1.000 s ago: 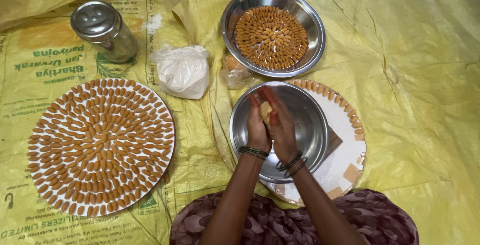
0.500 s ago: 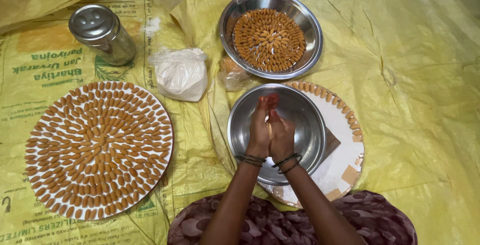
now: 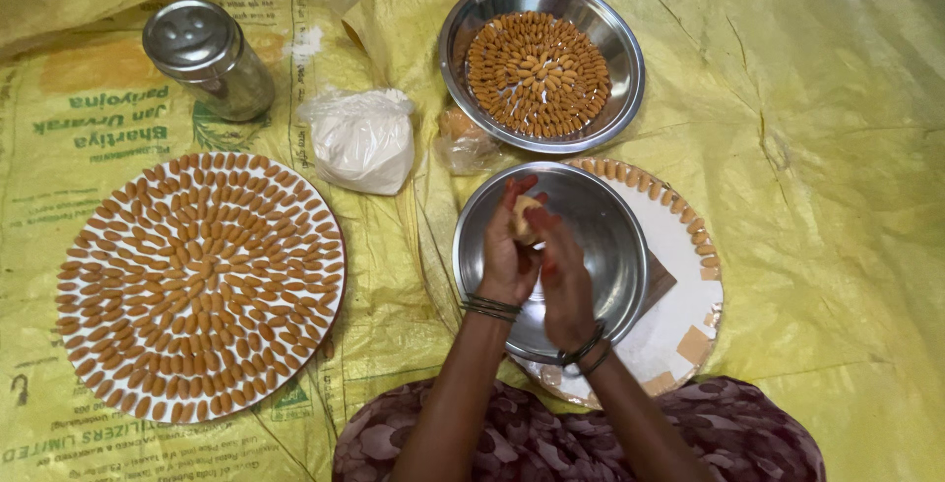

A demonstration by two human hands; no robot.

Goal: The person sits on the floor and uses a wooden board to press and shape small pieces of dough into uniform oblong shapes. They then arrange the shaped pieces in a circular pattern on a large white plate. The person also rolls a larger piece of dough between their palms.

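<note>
Above the empty round steel bowl (image 3: 591, 236) just in front of your lap, a small pale tan lump of dough (image 3: 525, 218) sits between your palms; it looks soft, smooth and roughly oval, and only its upper part shows past your fingers. Your left hand (image 3: 509, 251) cups it from the left with fingers upright and loosely curled, and your right hand (image 3: 566, 280) presses against it from the right, blurred, so you cannot tell exactly how its fingers lie. Both palms are closed together on the lump, with dark bangles at each wrist. The bowl rests on a white round tray (image 3: 679, 334) edged with a few tan shaped pieces. To your left lies a large white round plate (image 3: 201, 285) packed with rings of small tan oval pieces, and beyond the bowl a steel basin (image 3: 541, 61) holds more of them. A white powder bag (image 3: 362, 139) and a steel lidded canister (image 3: 207, 59) stand on the yellow plastic sheet (image 3: 817, 147).
</note>
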